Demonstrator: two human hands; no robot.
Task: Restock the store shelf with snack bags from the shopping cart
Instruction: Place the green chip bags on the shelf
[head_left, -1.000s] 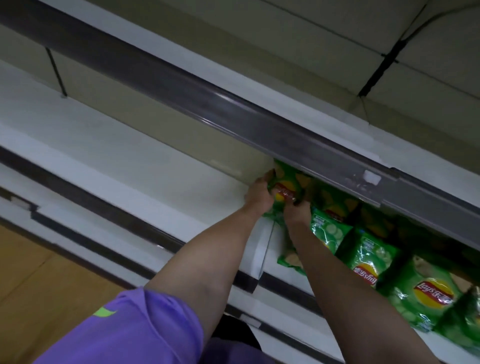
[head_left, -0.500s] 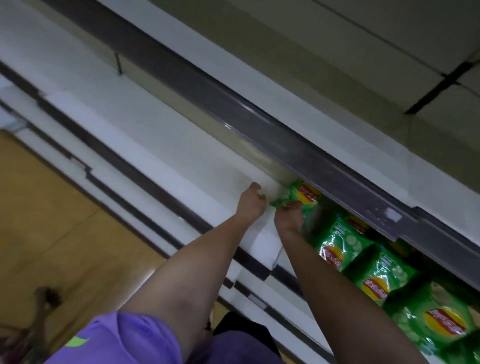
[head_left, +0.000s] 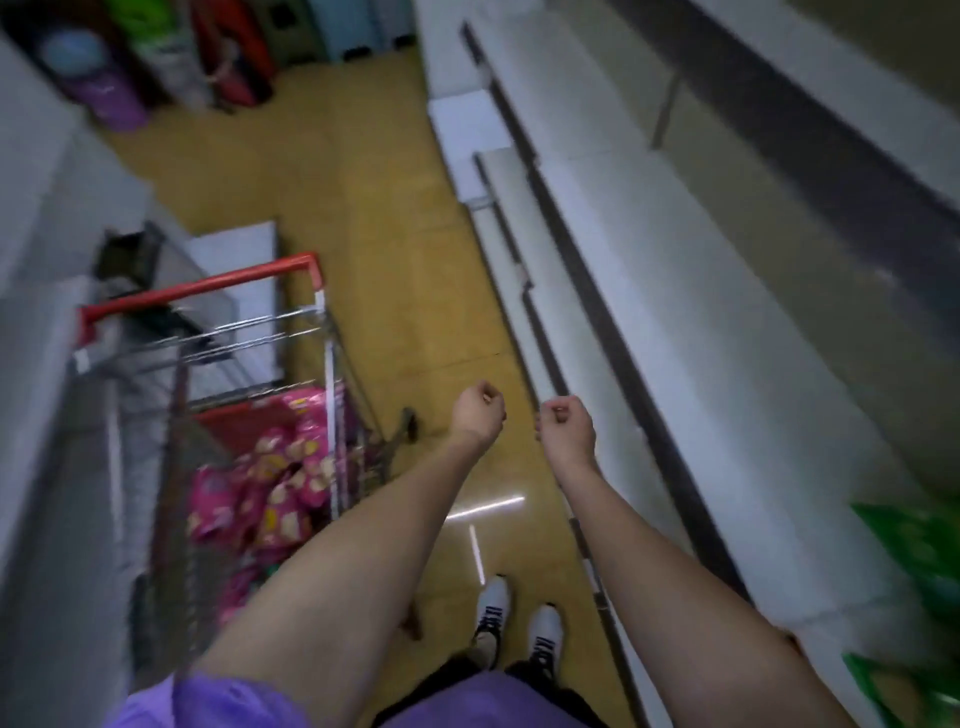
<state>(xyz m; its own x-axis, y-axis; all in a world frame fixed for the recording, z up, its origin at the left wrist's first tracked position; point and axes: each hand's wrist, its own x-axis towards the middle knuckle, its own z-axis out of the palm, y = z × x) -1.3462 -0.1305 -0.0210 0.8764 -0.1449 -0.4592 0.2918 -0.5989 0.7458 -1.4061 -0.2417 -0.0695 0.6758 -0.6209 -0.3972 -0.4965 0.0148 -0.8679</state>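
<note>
Both of my hands hang in the air over the yellow floor, between the cart and the shelf, and neither holds anything. My left hand (head_left: 477, 413) and my right hand (head_left: 565, 428) have their fingers loosely curled downward. The shopping cart (head_left: 202, 283), with a red handle, stands to the left and holds several pink snack bags (head_left: 270, 478). The white store shelf (head_left: 701, 312) runs along the right. Green snack bags (head_left: 919, 545) lie on it at the lower right edge, blurred.
My white shoes (head_left: 493, 613) stand on the floor (head_left: 395, 208) beside the shelf base. A grey counter (head_left: 47, 364) lies left of the cart. Coloured goods (head_left: 109, 98) are stacked at the far end of the aisle.
Both hands have let go of the green bag on the shelf and pulled back. The view has swung left and down, so the cart and floor now show.
</note>
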